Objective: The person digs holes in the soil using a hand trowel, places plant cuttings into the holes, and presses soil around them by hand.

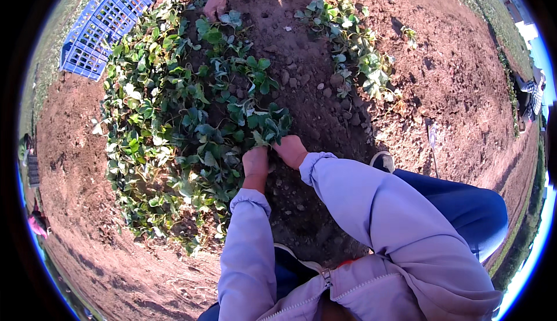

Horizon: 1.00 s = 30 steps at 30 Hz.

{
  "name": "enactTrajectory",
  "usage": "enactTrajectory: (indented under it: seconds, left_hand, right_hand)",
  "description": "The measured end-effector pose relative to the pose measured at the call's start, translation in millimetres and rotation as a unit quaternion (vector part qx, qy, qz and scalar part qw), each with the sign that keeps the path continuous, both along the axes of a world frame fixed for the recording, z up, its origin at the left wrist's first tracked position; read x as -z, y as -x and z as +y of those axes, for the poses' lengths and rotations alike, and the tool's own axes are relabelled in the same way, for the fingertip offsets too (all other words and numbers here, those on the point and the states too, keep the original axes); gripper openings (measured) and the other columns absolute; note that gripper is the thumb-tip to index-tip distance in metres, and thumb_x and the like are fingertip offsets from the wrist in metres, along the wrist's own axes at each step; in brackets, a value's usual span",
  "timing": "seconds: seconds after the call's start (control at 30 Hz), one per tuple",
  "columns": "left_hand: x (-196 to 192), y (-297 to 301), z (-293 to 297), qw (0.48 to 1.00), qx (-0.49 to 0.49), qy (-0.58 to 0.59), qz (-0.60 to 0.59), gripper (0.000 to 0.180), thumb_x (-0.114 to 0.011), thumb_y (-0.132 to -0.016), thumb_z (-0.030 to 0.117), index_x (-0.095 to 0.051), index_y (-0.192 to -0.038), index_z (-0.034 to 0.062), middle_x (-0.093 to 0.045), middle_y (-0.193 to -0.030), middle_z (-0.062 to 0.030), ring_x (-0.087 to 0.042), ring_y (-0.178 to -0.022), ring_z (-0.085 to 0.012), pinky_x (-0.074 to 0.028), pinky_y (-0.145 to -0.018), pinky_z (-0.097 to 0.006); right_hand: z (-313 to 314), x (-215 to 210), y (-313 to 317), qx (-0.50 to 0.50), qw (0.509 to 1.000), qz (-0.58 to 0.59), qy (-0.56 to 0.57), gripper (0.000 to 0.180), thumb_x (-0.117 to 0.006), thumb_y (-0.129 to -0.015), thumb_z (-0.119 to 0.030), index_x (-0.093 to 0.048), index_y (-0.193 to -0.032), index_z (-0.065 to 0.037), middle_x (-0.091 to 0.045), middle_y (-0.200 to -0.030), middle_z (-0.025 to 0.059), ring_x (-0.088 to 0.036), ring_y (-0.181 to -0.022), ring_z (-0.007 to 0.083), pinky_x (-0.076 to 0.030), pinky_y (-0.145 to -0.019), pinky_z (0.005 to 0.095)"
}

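Note:
Close together at the right edge of a leafy green bed, both my hands are closed at a strawberry plant [268, 125]. My left hand [255, 164] is a fist just below its leaves, the fingertips hidden. Beside it, my right hand [290, 150] grips at the base of the same leaves, with its fingers curled toward the left hand. The stems between them are too small to make out. Dense strawberry plants [168, 129] spread to the left, partly in my shadow.
A blue plastic crate [101, 28] stands tilted at the far left. Another person's hand [216, 6], with a band at the wrist, reaches into the far plants. A second strip of plants [362, 48] grows to the right. A thin tool [433, 141] lies on the soil near my shoe [383, 161].

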<state>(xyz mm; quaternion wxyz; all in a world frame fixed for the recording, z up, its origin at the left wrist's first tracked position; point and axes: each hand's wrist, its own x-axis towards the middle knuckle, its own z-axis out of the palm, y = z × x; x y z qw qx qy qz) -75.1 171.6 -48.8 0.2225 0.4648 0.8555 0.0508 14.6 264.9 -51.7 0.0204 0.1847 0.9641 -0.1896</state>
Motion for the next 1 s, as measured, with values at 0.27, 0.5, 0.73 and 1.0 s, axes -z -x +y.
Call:
enactTrajectory:
  seconds: [0.27, 0.5, 0.73, 1.0]
  left_hand:
    - [-15.5, 7.9, -5.3, 0.912, -0.202, -0.063, -0.352, 0.023, -0.055, -0.072, 0.02, -0.053, -0.086, 0.0027, -0.058, -0.072, -0.0154, -0.056, -0.061, -0.03, -0.045, -0.055, -0.039]
    - [-12.9, 21.7, -7.6, 0.992, 0.012, -0.039, -0.116, 0.032, -0.051, -0.072, 0.025, -0.05, -0.095, 0.0022, -0.056, -0.073, -0.0184, -0.055, -0.067, -0.0339, -0.044, -0.06, -0.04]
    - [10.7, 9.0, -7.1, 0.98, -0.057, -0.082, -0.172, 0.024, -0.047, -0.075, 0.02, -0.05, -0.093, 0.0035, -0.057, -0.071, -0.0157, -0.055, -0.065, -0.0319, -0.043, -0.055, -0.038]
    - [31.4, 7.4, -30.2, 0.985, -0.027, -0.077, -0.153, 0.03, -0.045, -0.076, 0.017, -0.046, -0.103, 0.0052, -0.052, -0.098, -0.0171, -0.053, -0.08, -0.0334, -0.041, -0.074, -0.04]
  right_hand:
    - [10.6, -33.7, -49.0, 0.116, 0.987, -0.056, 0.097, 0.038, -0.065, -0.062, -0.015, -0.045, -0.094, -0.004, -0.052, -0.09, 0.0159, -0.054, -0.082, 0.0287, -0.044, -0.065, 0.0379]
    - [-10.7, -1.6, -28.9, 0.103, 0.983, -0.003, 0.15, 0.03, -0.055, -0.073, -0.024, -0.048, -0.091, -0.002, -0.055, -0.073, 0.0177, -0.055, -0.071, 0.0319, -0.044, -0.061, 0.0385]
    - [-20.1, 7.2, -6.7, 0.223, 0.946, 0.038, 0.234, 0.017, -0.039, -0.076, -0.016, -0.053, -0.077, -0.006, -0.056, -0.067, 0.0135, -0.055, -0.065, 0.031, -0.042, -0.055, 0.0408]
    - [-4.8, -7.0, -9.6, 0.067, 0.977, -0.096, 0.178, 0.023, -0.053, -0.069, -0.013, -0.05, -0.09, -0.005, -0.057, -0.071, 0.0139, -0.056, -0.07, 0.0314, -0.043, -0.059, 0.0424]
